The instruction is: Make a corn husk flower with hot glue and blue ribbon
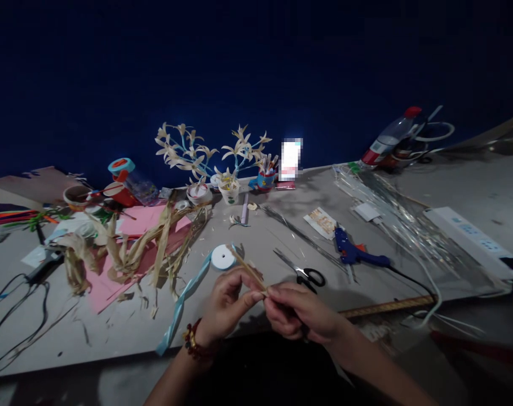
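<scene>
My left hand (229,301) and my right hand (296,310) meet near the table's front edge, fingertips pinched together on a thin pale strip of dried husk (246,266) that slants up to the left. A bead bracelet is on my left wrist. Just behind the strip lies a white roll of light blue ribbon (222,257), its loose end trailing off the front edge. Black-handled scissors (305,273) lie right behind my right hand.
A pile of dried husks (129,248) lies on pink paper (149,223) at left. Husk-flower branches in cups (206,158) stand at the back. A blue glue gun (353,251), wires, cellophane sleeves (392,214) and a power strip (472,237) sit to the right.
</scene>
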The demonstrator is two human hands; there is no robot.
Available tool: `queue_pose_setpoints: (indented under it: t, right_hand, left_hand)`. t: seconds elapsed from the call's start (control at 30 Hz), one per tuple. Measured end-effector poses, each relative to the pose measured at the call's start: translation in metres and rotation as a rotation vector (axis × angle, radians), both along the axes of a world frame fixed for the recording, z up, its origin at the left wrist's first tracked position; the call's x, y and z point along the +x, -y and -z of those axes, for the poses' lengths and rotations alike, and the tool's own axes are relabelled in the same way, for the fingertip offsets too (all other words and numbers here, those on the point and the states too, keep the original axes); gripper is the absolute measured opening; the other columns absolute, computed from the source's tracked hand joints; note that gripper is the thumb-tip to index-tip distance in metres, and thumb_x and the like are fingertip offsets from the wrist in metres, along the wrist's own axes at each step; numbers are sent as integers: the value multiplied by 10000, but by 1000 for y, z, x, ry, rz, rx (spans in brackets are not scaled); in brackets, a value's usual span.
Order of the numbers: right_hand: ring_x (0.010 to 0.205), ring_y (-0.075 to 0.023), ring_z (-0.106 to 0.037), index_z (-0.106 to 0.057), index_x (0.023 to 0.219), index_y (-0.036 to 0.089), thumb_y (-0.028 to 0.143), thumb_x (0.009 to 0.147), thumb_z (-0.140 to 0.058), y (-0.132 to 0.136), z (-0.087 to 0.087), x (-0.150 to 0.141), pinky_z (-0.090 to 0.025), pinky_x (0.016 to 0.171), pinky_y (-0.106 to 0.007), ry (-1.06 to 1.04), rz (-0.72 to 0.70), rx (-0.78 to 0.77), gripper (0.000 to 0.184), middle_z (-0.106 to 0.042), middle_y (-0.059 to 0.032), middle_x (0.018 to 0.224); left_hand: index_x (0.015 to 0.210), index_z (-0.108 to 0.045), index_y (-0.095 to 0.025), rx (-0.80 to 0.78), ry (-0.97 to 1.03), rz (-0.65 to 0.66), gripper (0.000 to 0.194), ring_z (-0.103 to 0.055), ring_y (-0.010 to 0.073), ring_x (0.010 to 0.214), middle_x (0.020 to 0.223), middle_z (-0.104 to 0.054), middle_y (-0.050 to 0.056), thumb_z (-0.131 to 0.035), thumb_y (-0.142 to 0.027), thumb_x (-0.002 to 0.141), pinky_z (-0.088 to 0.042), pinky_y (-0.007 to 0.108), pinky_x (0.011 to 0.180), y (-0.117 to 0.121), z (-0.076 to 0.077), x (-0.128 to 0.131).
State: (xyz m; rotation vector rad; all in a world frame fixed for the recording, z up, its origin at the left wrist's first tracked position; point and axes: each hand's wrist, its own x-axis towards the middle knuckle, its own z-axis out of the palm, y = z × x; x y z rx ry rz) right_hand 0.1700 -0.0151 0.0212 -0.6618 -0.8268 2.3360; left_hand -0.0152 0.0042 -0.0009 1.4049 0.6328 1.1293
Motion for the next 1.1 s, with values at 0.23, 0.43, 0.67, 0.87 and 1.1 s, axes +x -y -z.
queue_pose_setpoints:
  t: [0.23, 0.43, 0.67, 0.87, 1.1]
  right_hand:
    - [364, -40, -169, -524, 642, 165, 567, 914, -540, 1, 2, 2, -109, 350, -175, -29, 9, 32, 485, -313, 104, 438]
    - [568, -75, -389, -583, 768, 150, 590, 950, -504, 4, -4, -1, -276, 474, -196, 441, 180, 410, 483, -500, 14, 710]
    - [428, -59, -262, -533, 644, 161, 608, 915, -512, 1, -2, -1, -170, 404, -202, 266, 133, 233, 523, -400, 64, 497]
    - [353, -30, -156, -494, 607, 175, 530, 858, -618, -1, -6, 5, -92, 346, -156, -34, 62, -52, 453, -306, 110, 419]
    - [327, -27, -106, -469, 612, 184, 504, 901, -560, -3, -1, 19, -98, 315, -124, -183, -25, -145, 440, -270, 121, 405]
  left_hand:
    - [801, -641, -180, -191, 82, 41, 104, -588, 176, 852, 817, -636, 28, -719, -227, 852, -451, 308, 832, -1, 8, 1]
    - [795, -641, -176, -121, -13, -43, 104, -585, 183, 869, 859, -648, 40, -712, -224, 856, -451, 303, 812, -2, 0, 1]
    - [799, -635, -180, -64, 12, 6, 101, -585, 176, 840, 820, -640, 34, -702, -223, 862, -450, 304, 802, -4, 1, 0]
    - [767, -655, -175, -142, 67, 14, 136, -595, 194, 824, 777, -628, 39, -736, -263, 831, -465, 348, 837, -5, 3, 0]
    - [772, -669, -175, -179, 107, 51, 114, -570, 190, 832, 764, -606, 29, -736, -247, 829, -423, 429, 977, -9, 9, -2]
